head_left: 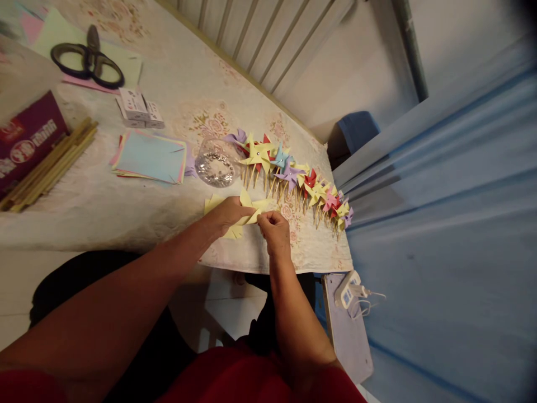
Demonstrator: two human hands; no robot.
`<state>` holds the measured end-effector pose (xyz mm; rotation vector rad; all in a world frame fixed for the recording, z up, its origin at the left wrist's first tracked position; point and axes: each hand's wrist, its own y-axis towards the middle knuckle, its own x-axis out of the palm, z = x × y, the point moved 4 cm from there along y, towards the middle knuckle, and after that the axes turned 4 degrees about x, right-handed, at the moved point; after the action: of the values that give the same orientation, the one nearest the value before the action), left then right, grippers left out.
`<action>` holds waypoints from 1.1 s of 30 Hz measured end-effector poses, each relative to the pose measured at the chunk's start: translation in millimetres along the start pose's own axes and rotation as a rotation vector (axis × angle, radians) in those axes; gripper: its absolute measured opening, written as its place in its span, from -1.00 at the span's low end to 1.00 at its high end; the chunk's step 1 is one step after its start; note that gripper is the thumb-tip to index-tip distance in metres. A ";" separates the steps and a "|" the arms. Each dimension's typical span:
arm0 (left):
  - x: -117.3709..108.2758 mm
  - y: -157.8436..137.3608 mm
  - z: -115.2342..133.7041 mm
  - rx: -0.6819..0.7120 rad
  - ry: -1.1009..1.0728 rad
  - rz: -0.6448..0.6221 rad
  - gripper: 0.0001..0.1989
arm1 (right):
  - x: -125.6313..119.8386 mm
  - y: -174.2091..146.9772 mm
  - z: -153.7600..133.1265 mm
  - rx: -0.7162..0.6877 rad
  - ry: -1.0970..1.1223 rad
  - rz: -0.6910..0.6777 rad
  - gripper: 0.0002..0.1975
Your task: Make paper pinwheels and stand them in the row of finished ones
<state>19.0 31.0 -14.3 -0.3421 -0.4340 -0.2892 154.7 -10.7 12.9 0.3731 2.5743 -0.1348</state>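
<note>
Between my two hands is a yellow paper pinwheel [248, 208] with its blades partly folded. My left hand [230, 215] grips it from the left, thumb across the paper. My right hand [276, 228] pinches its right edge with thumb and fingertips; whether a pin is in that pinch I cannot tell. Under and beside my left hand lie yellow paper sheets [213, 204] with cut slits. A clear round container [218, 169] of small metallic pieces stands just beyond my hands. Finished pinwheels on sticks [290, 174] lie in a row to the right.
Left of the container is a stack of coloured paper squares [149, 157]. Farther left are small white boxes [136, 106], black-handled scissors [89, 62], thin sticks [50, 168] and a purple box [31, 140]. A power strip [347, 288] sits on a low surface at right, beside a blue curtain [428, 235].
</note>
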 end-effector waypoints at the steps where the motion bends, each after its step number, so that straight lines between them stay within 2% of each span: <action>1: -0.1 -0.5 0.2 -0.006 0.004 0.010 -0.86 | -0.1 0.1 0.0 0.014 0.012 0.010 -0.79; 9: -1.3 0.1 -0.9 0.002 0.001 0.035 -0.82 | -0.1 0.0 -1.2 0.052 0.056 0.046 -0.88; 21: -1.6 3.4 -3.5 0.018 0.036 0.056 -0.83 | 0.4 0.8 -2.1 0.038 -0.047 0.100 -0.88; 33: -2.2 1.7 -1.8 0.030 0.099 0.077 -0.87 | 1.4 0.4 -2.0 0.045 -0.038 0.066 -0.88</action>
<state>18.3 32.3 -17.2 -0.3134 -0.3270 -0.2237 152.7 -9.6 13.8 0.4665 2.5215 -0.1743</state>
